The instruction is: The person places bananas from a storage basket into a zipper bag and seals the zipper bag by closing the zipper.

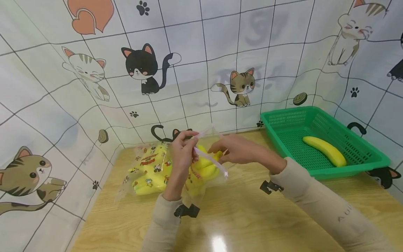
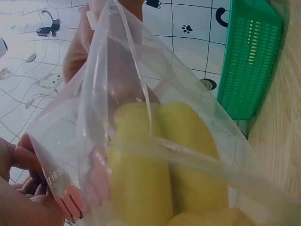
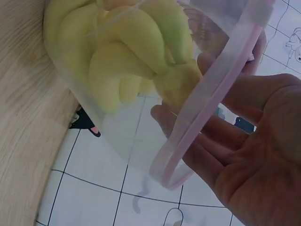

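Both hands' fingers pinch the zip bag [image 1: 176,168] mouth apart; bananas [image 2: 164,160] remain inside, one banana [image 1: 325,150] already in the basket [image 1: 365,164].

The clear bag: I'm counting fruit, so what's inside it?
Inside the clear bag held open by the left hand and right hand are yellow bananas. Their number is unclear; the printed film and hands cover some.

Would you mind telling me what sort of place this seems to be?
Probably a staged tabletop booth, not a real kitchen: cat-print sheeting walls in a wooden table, with a green basket and a bagged bunch of bananas.
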Action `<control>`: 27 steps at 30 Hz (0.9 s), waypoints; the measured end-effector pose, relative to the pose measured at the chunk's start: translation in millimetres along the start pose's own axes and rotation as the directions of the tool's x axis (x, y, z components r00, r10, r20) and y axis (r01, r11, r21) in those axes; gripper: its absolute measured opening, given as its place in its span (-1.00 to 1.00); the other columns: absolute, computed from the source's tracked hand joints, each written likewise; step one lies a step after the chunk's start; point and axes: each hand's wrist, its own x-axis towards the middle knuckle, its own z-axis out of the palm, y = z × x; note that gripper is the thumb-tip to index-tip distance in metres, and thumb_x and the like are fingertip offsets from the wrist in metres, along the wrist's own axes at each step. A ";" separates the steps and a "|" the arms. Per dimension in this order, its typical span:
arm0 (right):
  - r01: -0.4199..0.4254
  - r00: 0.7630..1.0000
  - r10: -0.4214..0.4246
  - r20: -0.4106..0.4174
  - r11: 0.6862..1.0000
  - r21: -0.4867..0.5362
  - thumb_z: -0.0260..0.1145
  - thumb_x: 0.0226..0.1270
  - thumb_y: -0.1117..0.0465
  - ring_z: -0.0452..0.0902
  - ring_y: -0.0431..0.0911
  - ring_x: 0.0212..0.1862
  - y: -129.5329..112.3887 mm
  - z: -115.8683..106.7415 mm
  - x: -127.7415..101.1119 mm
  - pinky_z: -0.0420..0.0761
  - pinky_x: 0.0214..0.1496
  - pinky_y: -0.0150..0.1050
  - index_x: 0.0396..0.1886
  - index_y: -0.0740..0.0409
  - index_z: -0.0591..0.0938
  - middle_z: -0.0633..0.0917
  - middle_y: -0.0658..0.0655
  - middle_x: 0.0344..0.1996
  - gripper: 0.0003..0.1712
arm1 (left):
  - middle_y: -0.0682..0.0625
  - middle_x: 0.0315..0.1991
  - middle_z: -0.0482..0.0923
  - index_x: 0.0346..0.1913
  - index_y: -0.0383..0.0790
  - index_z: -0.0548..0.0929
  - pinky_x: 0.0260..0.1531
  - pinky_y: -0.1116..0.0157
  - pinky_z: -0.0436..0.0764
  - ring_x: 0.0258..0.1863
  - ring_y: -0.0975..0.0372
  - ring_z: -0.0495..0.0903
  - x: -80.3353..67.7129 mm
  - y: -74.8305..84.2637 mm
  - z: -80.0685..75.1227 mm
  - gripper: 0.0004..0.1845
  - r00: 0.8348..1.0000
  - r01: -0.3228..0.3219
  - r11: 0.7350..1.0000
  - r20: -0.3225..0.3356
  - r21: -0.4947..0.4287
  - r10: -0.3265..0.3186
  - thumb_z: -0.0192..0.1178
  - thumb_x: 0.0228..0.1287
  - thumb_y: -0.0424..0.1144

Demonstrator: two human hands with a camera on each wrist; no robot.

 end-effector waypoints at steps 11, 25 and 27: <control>-0.098 0.937 0.134 -0.323 0.987 0.124 0.35 0.49 0.18 0.79 -0.15 -0.24 39.0 -30.7 -55.0 0.78 -0.17 -0.19 0.04 0.07 0.76 0.85 0.08 -0.21 -0.78 | 0.13 -0.77 0.42 0.04 -0.19 0.63 -0.78 0.42 0.36 -0.83 0.32 0.34 0.2 -0.7 -1.2 -0.83 1.000 -0.014 1.000 -0.007 -0.017 0.014 0.14 0.49 -0.31; -0.523 0.850 0.513 -0.121 0.848 -0.086 0.25 0.54 0.20 0.74 -0.02 -0.37 199.7 -90.7 -156.8 0.70 -0.37 -0.15 0.06 0.45 0.64 0.78 0.29 -0.23 -0.65 | 0.11 -0.77 0.42 0.03 -0.19 0.64 -0.78 0.41 0.36 -0.84 0.31 0.34 -0.4 -0.7 -3.2 -0.84 1.000 0.005 1.000 -0.010 -0.002 -0.005 0.14 0.49 -0.31; -0.569 0.822 0.566 -0.059 0.816 -0.097 0.25 0.53 0.19 0.76 0.08 -0.32 215.3 -96.8 -168.8 0.74 -0.33 -0.07 0.10 0.55 0.57 0.74 0.41 -0.21 -0.56 | 0.11 -0.76 0.43 0.02 -0.19 0.64 -0.78 0.42 0.37 -0.83 0.32 0.34 -0.2 -1.5 -3.0 -0.84 1.000 0.005 1.000 -0.007 -0.001 -0.005 0.15 0.49 -0.32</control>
